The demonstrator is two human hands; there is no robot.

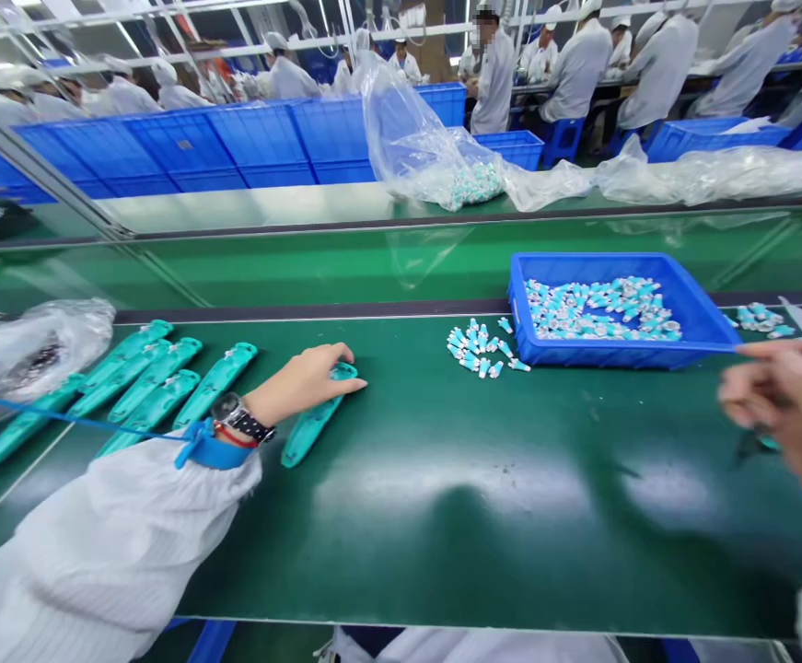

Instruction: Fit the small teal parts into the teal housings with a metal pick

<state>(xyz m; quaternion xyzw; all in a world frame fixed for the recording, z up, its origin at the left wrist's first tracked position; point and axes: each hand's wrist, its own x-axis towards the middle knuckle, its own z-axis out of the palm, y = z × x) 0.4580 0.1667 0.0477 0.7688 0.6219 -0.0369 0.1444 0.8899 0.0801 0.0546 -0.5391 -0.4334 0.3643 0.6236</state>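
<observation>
My left hand [308, 379] lies curled over the top end of a long teal plastic housing [308, 431] on the green table, fingers closed on it. Several more teal housings [158, 382] lie in a row to its left. My right hand [784, 410] hovers at the right edge, blurred, fingers pinched around a thin dark tool, tweezers by the look of them [752, 444]. A small heap of white-and-teal parts [482, 348] lies between the hands, beside a blue tray [701, 318] full of the same parts.
A crumpled clear bag [24, 354] sits at the far left. Beyond a green conveyor belt [304, 262], a clear bag of small parts [442, 166] and blue crates [235, 147] line the back. Several people in white coats work at benches behind.
</observation>
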